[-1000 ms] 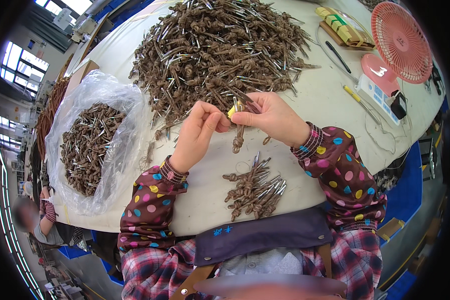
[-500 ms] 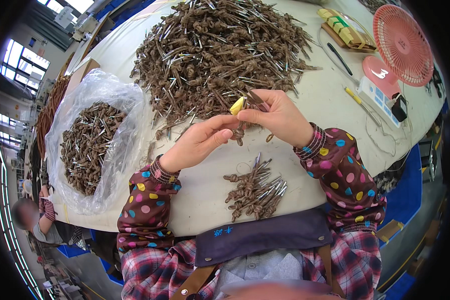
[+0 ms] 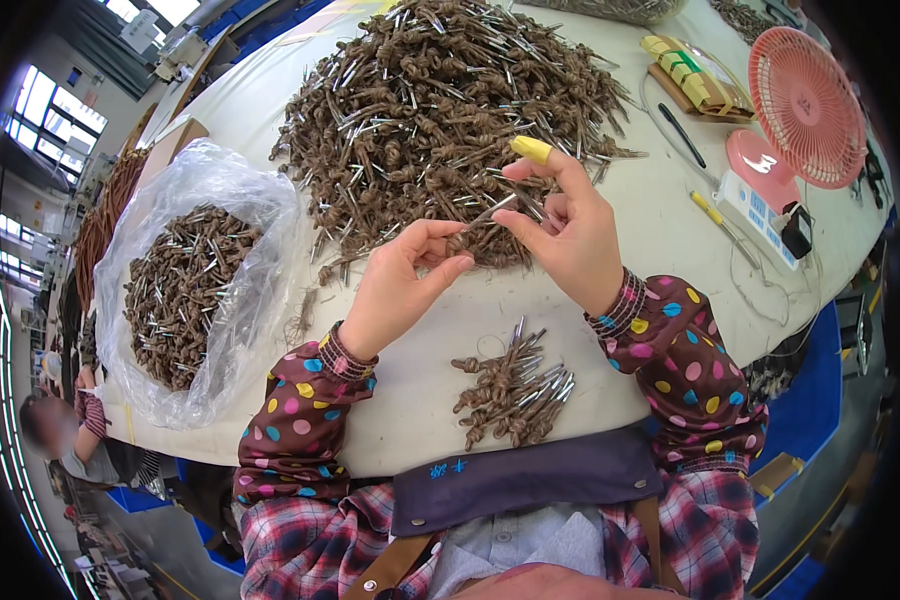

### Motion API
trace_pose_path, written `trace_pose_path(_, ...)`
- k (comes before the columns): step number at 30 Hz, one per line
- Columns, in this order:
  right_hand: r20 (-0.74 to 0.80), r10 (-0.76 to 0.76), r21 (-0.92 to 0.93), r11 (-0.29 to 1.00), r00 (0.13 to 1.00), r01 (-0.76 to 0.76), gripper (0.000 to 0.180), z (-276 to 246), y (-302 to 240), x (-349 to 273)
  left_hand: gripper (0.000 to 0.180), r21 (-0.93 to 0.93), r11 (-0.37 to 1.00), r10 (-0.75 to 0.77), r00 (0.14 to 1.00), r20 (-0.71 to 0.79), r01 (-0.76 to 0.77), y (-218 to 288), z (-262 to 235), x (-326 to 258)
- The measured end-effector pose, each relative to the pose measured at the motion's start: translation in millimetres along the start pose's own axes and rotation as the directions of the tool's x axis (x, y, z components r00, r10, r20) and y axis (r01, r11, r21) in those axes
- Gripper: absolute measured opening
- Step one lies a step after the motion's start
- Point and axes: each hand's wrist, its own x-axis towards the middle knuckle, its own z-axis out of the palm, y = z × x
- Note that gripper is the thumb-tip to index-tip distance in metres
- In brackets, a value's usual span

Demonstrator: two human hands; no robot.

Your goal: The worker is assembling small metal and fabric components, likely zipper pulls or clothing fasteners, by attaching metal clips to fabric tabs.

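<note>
Over the near edge of a large heap of brown knotted cords with silver metal tips (image 3: 440, 120), my two hands are close together. My left hand (image 3: 405, 275) is closed, pinching one knotted brown cord (image 3: 460, 243) between thumb and fingers. A slim silver metal piece (image 3: 493, 212) slants up from there to the thumb of my right hand (image 3: 575, 235). That hand is partly curled, its index finger raised and wearing a yellow finger cover (image 3: 531, 149). Something thin and dark lies among its fingers, too small to make out. Closer to me lies a small pile of similar cords (image 3: 515, 390).
A clear plastic bag (image 3: 270, 230) holding more cords lies at left. On the right stand a pink fan (image 3: 808, 105), a white power strip (image 3: 755, 215), a yellow-handled tool (image 3: 708, 208), a black pen (image 3: 682, 135) and a yellow-wrapped bundle (image 3: 695, 75). Another person sits far left.
My right index finger has lifted up and away from the left hand. The silver piece now shows between my hands. The left hand has shifted slightly right and its fingers have curled more.
</note>
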Motion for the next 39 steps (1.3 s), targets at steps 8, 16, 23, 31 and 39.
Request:
trace_pose_path(8,0.215,-0.388,-0.225,0.873,0.896,0.432,0.054,16,22,-13,0.032,0.046,0.999,0.011,1.0,-0.005,-0.011,2,4,0)
trace_pose_path(16,0.312,-0.481,-0.306,0.766,0.819,0.566,0.043,12,15,-10,0.035,0.159,0.987,-0.013,1.0,0.028,0.009,6,6,-2)
trace_pose_path(23,0.096,-0.353,-0.262,0.893,0.931,0.366,0.049,9,19,-6,0.036,-0.5,0.855,-0.136,0.99,0.042,0.138,-3,4,1)
trace_pose_path(31,0.176,-0.325,-0.134,0.927,0.929,0.35,0.051,12,14,-12,0.036,0.241,0.959,0.2,0.957,-0.209,-0.148,-2,11,-1)
trace_pose_path(39,0.24,-0.334,-0.154,0.914,0.911,0.376,0.05,20,23,-16,0.032,0.35,0.92,0.251,0.951,-0.182,-0.176,2,14,-3)
